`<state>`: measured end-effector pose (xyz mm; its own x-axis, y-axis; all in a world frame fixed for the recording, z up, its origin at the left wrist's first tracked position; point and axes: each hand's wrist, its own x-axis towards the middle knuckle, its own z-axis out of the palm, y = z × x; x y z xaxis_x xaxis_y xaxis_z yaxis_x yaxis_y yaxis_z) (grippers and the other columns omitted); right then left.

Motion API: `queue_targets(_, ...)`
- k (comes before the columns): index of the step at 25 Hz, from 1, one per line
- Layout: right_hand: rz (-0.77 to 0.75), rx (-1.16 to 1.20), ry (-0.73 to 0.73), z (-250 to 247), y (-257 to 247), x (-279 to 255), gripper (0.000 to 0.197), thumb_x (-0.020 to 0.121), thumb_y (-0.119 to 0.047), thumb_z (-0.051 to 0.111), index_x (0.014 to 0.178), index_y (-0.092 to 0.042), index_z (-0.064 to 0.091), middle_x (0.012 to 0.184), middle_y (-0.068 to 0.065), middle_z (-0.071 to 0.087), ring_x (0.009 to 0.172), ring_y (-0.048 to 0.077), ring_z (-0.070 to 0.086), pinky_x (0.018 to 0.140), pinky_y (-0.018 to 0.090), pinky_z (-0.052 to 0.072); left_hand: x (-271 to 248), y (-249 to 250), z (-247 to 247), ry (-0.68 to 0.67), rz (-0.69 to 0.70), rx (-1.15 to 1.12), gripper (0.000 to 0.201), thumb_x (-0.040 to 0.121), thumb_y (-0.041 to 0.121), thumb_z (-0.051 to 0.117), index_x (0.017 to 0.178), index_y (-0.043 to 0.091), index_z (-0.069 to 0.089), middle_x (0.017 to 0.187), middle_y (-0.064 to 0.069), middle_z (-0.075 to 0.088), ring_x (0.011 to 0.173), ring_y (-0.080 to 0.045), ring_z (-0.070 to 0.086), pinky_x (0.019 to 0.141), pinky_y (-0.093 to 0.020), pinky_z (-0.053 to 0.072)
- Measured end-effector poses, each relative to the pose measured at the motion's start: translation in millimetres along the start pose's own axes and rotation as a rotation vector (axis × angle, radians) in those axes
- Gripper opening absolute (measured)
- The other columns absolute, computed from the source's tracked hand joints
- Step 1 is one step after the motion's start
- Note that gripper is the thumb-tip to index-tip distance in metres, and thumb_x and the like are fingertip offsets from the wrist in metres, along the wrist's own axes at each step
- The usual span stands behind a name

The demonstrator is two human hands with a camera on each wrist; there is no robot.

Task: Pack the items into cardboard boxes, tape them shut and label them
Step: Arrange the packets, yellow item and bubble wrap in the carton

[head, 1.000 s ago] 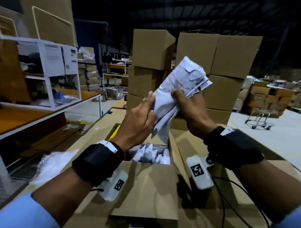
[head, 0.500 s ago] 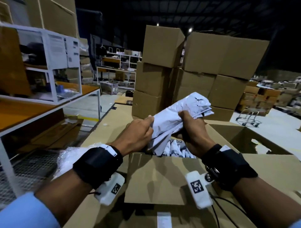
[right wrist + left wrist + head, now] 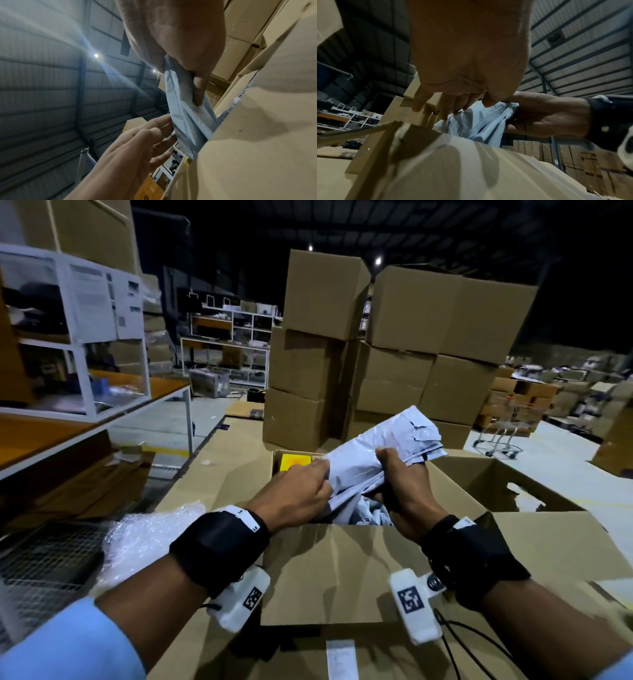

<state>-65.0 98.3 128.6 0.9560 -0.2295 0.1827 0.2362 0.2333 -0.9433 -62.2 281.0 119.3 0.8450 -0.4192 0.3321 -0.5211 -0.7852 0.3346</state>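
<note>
Dim warehouse, open cardboard box [image 3: 329, 570]; right hand [image 3: 399, 494] clamped on mailer bundle [image 3: 383, 450], left hand [image 3: 137, 142] fingers straight in right wrist view

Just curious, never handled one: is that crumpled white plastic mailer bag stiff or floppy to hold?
Probably floppy: the crumpled white plastic mailer bag creases and bunches where the right hand grips it. Likely light, since the left hand only steadies it with its fingertips. Its glossy film may be slippery.
</note>
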Motion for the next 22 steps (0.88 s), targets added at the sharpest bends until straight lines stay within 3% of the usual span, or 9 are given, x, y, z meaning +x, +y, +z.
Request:
queue_targets(4,-0.087,-0.159,-0.012,-14,10,4,0.022,0.094,-0.013,0.054,0.116,-0.009,0.061,0.103,0.015,0.072,0.087,0.041,0.068,0.07,0.044,0.053,-7,5,16,-0.104,-0.01,0.053,0.003,0.099,0.019,0.037,0.099,0.017,0.035,0.089,-0.003,0.041,0.078,-0.03,0.036,0.074,-0.041,0.032)
queue_targets(7,-0.174,-0.269,-0.042,-21,9,5,0.031,0.096,-0.019,0.057,0.127,-0.021,0.058,0.115,-0.001,0.072,0.102,0.022,0.071,0.086,0.042,0.057,-6,3,20,-0.091,-0.001,0.039,0.005,0.098,0.019,0.036,0.101,0.015,0.039,0.091,-0.008,0.05,0.082,-0.037,0.045,0.076,-0.043,0.035)
queue_targets(9,-0.172,-0.296,-0.051,-25,8,7,0.032,0.097,-0.024,0.059,0.128,-0.025,0.057,0.117,-0.005,0.071,0.103,0.02,0.071,0.086,0.047,0.059,-5,0,21,-0.093,0.002,0.033,0.022,0.095,0.024,0.031,0.107,0.012,0.046,0.099,-0.014,0.06,0.09,-0.04,0.053,0.08,-0.046,0.043)
queue_targets(13,-0.161,-0.402,-0.018,-27,10,10,0.016,0.087,-0.034,0.061,0.102,-0.037,0.065,0.102,-0.004,0.074,0.094,0.024,0.072,0.081,0.056,0.06,-2,-7,22,-0.101,-0.037,0.003,0.047,0.083,0.032,0.021,0.11,0.015,0.055,0.1,-0.018,0.064,0.093,-0.041,0.055,0.08,-0.048,0.048)
queue_targets(15,-0.187,-0.505,-0.011,-24,8,8,0.012,0.085,-0.036,0.06,0.094,-0.03,0.066,0.094,0.003,0.074,0.088,0.029,0.072,0.078,0.056,0.06,1,-11,23,-0.103,-0.056,-0.011,0.049,0.082,0.032,0.02,0.111,0.017,0.057,0.101,-0.017,0.065,0.094,-0.04,0.056,0.08,-0.047,0.048)
queue_targets(17,-0.229,-0.61,-0.037,-21,6,6,0.018,0.09,-0.031,0.06,0.085,-0.014,0.063,0.084,0.007,0.073,0.084,0.027,0.071,0.077,0.042,0.061,3,-15,23,-0.093,-0.079,0.011,0.046,0.09,0.033,0.024,0.116,0.018,0.058,0.109,-0.017,0.066,0.1,-0.041,0.058,0.083,-0.047,0.048)
queue_targets(19,-0.271,-0.715,-0.088,-13,4,3,0.015,0.096,-0.024,0.058,0.083,-0.019,0.064,0.075,-0.011,0.067,0.073,0.0,0.065,0.063,0.013,0.051,6,-22,23,-0.051,-0.13,0.046,0.036,0.098,0.026,0.034,0.125,0.02,0.059,0.116,-0.019,0.065,0.105,-0.042,0.058,0.084,-0.046,0.048)
queue_targets(21,-0.321,-0.823,-0.122,-4,7,4,0.017,0.095,-0.032,0.056,0.086,-0.018,0.062,0.072,-0.013,0.063,0.067,-0.005,0.061,0.057,0.013,0.043,7,-27,20,-0.035,-0.16,0.046,0.037,0.1,0.022,0.039,0.132,0.022,0.058,0.119,-0.022,0.064,0.106,-0.043,0.058,0.084,-0.046,0.049)
queue_targets(22,-0.347,-0.868,-0.125,0,11,7,0.029,0.09,-0.042,0.053,0.09,-0.014,0.062,0.076,-0.006,0.066,0.072,0.004,0.064,0.061,0.019,0.043,8,-28,20,-0.039,-0.158,0.038,0.039,0.099,0.023,0.038,0.133,0.022,0.058,0.119,-0.023,0.065,0.107,-0.043,0.058,0.085,-0.047,0.049)
